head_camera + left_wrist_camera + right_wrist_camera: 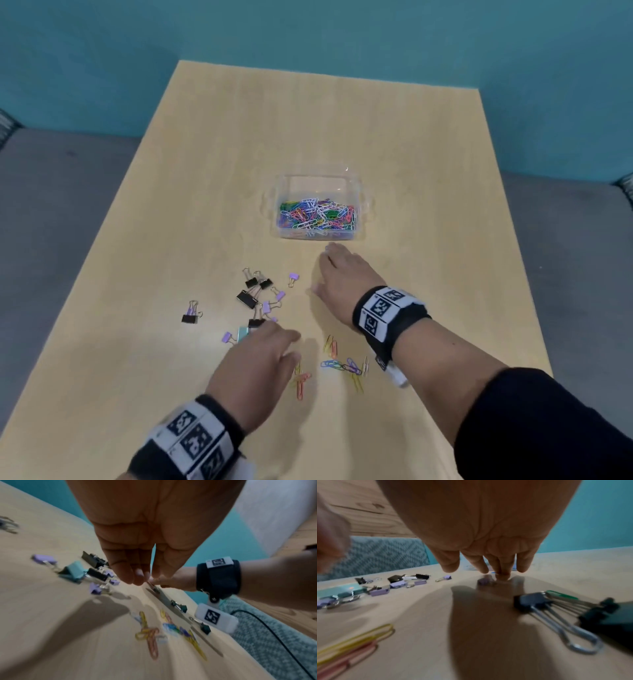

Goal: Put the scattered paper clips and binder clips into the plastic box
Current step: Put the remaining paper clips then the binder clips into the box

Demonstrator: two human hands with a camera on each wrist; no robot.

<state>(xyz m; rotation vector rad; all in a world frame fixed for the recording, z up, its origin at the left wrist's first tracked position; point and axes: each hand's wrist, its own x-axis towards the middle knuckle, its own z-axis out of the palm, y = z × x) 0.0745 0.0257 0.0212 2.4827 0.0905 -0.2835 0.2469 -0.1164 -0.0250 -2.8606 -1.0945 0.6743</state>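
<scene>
A clear plastic box [363,202] holding many coloured paper clips stands mid-table. Just in front of it my right hand [329,260] lies palm down with its fingers straight. In the right wrist view its fingertips [502,576] touch the table beside a small purple binder clip [485,581], and dark binder clips [537,601] lie under the wrist. My left hand [270,342] hovers over a teal binder clip [244,333], fingers relaxed and holding nothing. Black and purple binder clips [255,294] are scattered to the left. Loose paper clips [342,365] lie between my wrists.
The wooden table [205,171] drops off at its left and right edges to grey upholstery [51,222]. A teal wall stands behind. One black-and-purple binder clip [191,313] lies apart at the left. A black cable [274,631] runs over patterned fabric beside the table.
</scene>
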